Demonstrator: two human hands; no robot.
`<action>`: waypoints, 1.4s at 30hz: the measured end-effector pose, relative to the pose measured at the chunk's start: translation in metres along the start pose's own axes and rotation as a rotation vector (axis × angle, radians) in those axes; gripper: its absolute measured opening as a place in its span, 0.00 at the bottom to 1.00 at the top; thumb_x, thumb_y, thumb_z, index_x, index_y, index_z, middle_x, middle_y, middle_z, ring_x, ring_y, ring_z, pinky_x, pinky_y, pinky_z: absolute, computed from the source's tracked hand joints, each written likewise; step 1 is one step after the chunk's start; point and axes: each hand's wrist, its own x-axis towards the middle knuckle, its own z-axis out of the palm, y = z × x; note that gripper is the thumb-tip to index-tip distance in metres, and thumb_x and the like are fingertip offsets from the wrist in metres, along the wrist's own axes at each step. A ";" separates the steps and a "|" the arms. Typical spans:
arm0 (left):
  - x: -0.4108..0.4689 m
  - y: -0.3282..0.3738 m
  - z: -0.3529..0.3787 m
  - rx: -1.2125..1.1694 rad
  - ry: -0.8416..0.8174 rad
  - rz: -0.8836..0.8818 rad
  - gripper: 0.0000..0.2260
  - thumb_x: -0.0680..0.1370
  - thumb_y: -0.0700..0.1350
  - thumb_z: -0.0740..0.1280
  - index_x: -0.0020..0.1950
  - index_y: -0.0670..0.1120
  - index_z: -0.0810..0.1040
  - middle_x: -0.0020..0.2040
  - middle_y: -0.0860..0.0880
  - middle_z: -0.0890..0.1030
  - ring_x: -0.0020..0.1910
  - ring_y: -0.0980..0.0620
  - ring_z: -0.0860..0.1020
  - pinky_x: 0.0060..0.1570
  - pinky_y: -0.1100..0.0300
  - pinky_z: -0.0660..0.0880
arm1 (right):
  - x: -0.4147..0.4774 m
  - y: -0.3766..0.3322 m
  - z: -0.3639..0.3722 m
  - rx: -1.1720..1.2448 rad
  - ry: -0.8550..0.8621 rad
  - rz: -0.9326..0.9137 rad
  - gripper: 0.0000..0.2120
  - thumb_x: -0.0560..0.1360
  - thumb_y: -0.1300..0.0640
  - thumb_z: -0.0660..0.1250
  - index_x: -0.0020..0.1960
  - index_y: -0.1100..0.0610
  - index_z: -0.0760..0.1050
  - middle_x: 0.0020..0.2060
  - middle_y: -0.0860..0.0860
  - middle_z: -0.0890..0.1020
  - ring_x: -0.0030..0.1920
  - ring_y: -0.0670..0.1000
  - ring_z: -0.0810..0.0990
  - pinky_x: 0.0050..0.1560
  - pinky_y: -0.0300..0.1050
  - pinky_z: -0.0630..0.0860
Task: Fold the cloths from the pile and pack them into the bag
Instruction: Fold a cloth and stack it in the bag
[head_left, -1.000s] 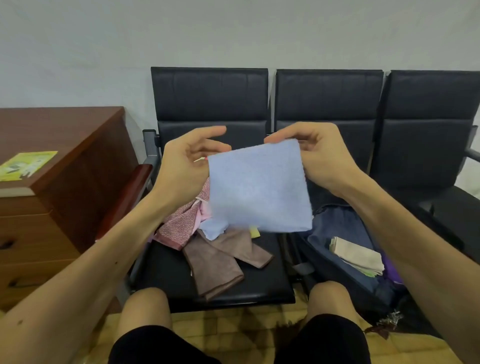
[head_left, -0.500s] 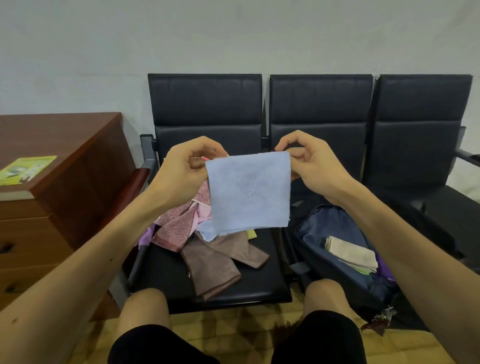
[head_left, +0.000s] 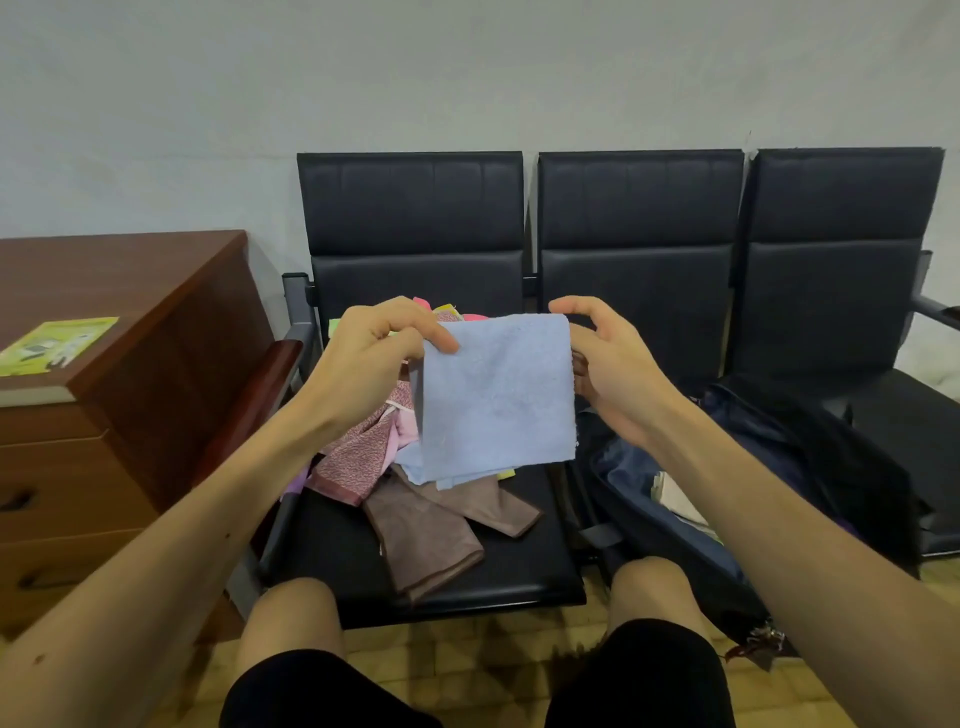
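Note:
A light blue cloth, folded to a rough square, hangs in the air over the left seat. My left hand pinches its upper left corner and my right hand holds its upper right edge. Behind and below it lies the pile of cloths: a speckled pink one, a plain pink one, a brown cloth spread toward the seat's front, with yellow and pink bits at the back. The dark blue bag lies open on the middle seat with a folded beige cloth inside, partly hidden by my right forearm.
Three black chairs stand in a row against the wall. A brown wooden cabinet with drawers is at the left, with a green booklet on top. My knees are close to the seat's front edge, over a yellowish tiled floor.
The blue cloth has come lower and a little nearer the seat, and hangs straighter than one second ago. Both hands stay at its top corners.

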 end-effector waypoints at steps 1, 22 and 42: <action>-0.001 0.001 0.000 -0.059 0.005 -0.019 0.19 0.72 0.34 0.58 0.35 0.50 0.86 0.52 0.40 0.78 0.53 0.41 0.77 0.46 0.45 0.78 | -0.003 0.003 0.002 0.093 0.002 0.060 0.10 0.82 0.56 0.62 0.62 0.54 0.76 0.46 0.49 0.81 0.41 0.45 0.79 0.38 0.38 0.75; -0.052 -0.072 0.076 -1.036 -0.232 -0.904 0.31 0.60 0.44 0.84 0.60 0.37 0.82 0.59 0.38 0.83 0.52 0.45 0.85 0.50 0.53 0.82 | -0.053 0.075 -0.002 0.374 -0.060 0.258 0.10 0.75 0.60 0.71 0.56 0.58 0.79 0.48 0.53 0.87 0.48 0.52 0.86 0.45 0.44 0.82; -0.071 -0.085 0.176 -0.638 -0.626 -0.927 0.17 0.80 0.37 0.66 0.69 0.42 0.75 0.62 0.42 0.82 0.62 0.43 0.80 0.66 0.44 0.74 | -0.117 0.121 -0.117 0.202 -0.179 0.500 0.23 0.74 0.68 0.71 0.67 0.55 0.74 0.57 0.52 0.84 0.57 0.53 0.83 0.51 0.46 0.82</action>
